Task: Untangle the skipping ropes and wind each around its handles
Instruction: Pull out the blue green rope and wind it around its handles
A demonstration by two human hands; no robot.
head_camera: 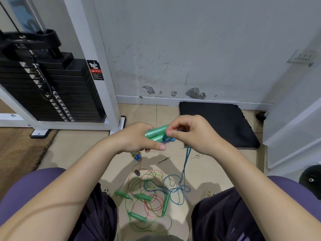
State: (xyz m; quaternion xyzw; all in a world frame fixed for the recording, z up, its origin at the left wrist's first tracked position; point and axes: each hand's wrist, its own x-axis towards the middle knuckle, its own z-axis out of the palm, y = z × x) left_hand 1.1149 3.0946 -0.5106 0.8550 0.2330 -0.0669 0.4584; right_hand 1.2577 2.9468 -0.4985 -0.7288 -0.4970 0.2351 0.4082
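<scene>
My left hand (139, 140) grips two green handles (156, 133) while my right hand (192, 134) pinches the blue rope (185, 160) beside them.

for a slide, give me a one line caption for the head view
Left hand grips paired green handles while right hand winds blue rope around them.

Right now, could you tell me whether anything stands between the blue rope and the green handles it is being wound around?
Nothing visible does. The left hand grips the paired green handles, and the right hand pinches the blue rope right against them.
</scene>
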